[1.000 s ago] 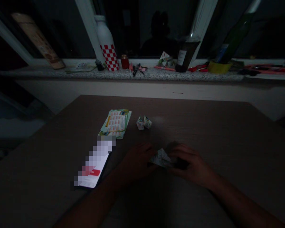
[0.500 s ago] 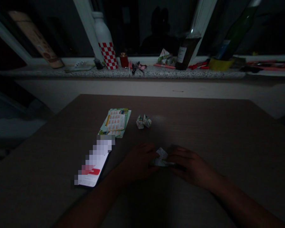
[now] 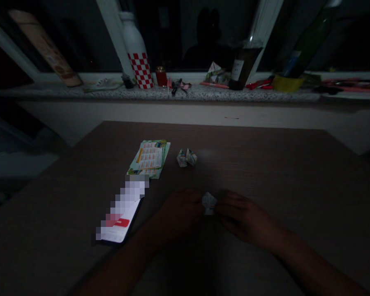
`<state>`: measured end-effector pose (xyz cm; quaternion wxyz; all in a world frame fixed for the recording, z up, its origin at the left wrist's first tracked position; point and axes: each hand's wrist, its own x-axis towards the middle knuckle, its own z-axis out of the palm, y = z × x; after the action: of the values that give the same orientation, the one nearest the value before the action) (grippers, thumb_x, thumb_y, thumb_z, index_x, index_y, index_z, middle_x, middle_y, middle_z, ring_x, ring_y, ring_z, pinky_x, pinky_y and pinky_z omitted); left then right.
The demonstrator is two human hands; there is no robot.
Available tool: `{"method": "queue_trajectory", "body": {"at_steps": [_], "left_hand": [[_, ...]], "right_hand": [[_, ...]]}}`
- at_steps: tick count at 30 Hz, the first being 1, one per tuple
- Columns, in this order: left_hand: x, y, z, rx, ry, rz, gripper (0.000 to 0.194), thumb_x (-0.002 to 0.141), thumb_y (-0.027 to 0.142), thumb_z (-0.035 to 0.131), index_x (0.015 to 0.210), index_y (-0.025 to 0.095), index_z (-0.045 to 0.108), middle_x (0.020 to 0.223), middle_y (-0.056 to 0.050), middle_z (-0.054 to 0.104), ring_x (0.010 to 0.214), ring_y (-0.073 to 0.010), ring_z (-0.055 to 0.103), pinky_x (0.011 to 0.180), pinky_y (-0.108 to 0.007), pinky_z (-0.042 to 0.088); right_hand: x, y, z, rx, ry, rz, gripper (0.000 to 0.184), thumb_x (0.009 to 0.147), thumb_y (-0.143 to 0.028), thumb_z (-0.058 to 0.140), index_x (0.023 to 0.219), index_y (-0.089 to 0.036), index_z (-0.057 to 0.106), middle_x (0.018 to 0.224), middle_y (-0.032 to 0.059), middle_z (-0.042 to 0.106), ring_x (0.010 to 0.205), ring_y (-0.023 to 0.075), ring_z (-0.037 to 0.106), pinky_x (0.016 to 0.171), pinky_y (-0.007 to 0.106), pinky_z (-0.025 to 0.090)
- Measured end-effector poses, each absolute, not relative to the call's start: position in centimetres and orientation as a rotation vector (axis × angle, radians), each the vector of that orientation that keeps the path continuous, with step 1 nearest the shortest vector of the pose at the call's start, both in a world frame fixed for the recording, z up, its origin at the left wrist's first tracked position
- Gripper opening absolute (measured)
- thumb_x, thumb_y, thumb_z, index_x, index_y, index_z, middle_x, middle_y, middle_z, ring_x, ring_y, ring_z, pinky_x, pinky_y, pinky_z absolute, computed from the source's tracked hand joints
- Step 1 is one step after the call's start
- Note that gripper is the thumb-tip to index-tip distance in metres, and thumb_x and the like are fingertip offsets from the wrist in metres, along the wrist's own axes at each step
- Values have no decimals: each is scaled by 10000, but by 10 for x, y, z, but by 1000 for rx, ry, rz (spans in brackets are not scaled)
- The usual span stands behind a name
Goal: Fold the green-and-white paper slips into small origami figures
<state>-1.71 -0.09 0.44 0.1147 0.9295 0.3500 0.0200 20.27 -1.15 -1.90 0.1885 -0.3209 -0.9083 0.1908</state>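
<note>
Between my two hands, just above or on the brown table, is a small folded piece of printed paper. My left hand grips its left side, fingers closed. On the opposite side, my right hand pinches the paper's right edge. The fingers cover much of the paper, and the dim light hides its lower folds. Beyond the hands stand two small folded paper shapes, side by side. Left of them lies a stack of printed paper sheets, green and white.
A lit phone lies left of my left forearm. Along the granite windowsill stand a red-checked white bottle, a dark cup, a green bottle and a tall patterned cylinder.
The folded paper between my hands looks narrower, its right-hand flap no longer showing under my right fingers. Both hands have stayed nearly in place.
</note>
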Motion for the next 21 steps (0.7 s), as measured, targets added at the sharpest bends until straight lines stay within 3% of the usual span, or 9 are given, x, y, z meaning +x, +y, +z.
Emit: {"method": "queue_trajectory", "body": {"at_steps": [10,17,21], "left_hand": [[-21,0,1,2494,1187,91,133,855,243,553,897,181,663,878,-41,646,826,-192,582,741,-307,421],[-18,1,-6,2385,1255,241,157,858,254,541,970,171,613,913,-42,651,829,-191,584,747,-301,434],[-16,1,-9,2361,1286,259,202,860,252,533,1033,164,588,992,-63,657,892,-212,591,793,-329,444]], "right_hand": [[203,-9,-21,-974,-2504,485,207,848,-134,568,1021,-216,646,829,34,676,788,191,604,761,348,458],[202,-8,-27,-1054,-2400,456,238,860,-177,577,1082,-225,647,1202,88,623,1012,219,611,865,371,496],[198,-6,-32,-1094,-2357,465,323,848,-161,579,1165,-217,603,1273,107,590,1084,240,593,907,409,488]]}}
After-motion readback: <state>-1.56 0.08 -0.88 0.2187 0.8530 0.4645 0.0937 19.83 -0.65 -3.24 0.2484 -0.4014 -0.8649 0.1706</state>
